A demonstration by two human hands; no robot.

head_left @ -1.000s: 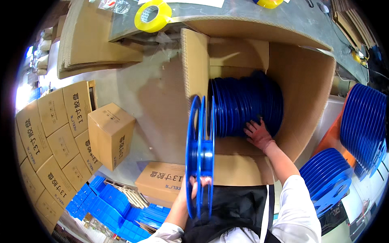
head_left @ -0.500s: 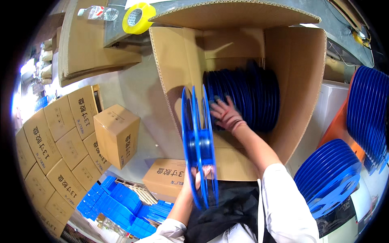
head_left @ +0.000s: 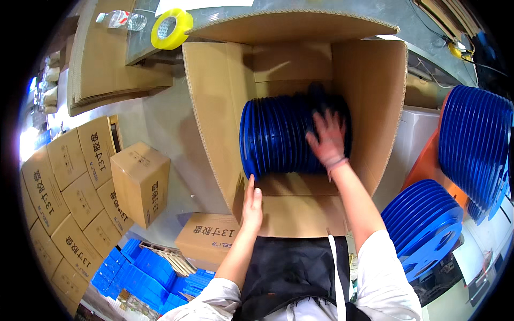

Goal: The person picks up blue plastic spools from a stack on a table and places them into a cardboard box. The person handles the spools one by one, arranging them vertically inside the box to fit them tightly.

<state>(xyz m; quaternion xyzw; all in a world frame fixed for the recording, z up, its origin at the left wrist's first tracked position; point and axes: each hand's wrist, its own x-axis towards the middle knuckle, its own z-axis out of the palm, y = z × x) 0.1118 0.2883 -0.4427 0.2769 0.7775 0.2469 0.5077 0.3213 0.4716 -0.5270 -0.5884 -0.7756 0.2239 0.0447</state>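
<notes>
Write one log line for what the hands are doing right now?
left hand: on box front flap | right hand: flat on blue reels in box | yellow tape: on table

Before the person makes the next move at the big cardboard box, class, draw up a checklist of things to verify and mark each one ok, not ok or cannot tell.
1. Open brown cardboard box has its flaps folded back, clear of the opening: ok.
2. Row of blue plastic reels inside stands on edge, packed side by side: ok.
3. Right hand, gloved, lies flat on the row's top: ok.
4. Left hand, bare and holding nothing, rests at the box's near edge: ok.
5. Room beside the row for another reel: ok; a gap shows on its left.
6. Exact reel count in the box: cannot tell.
</notes>
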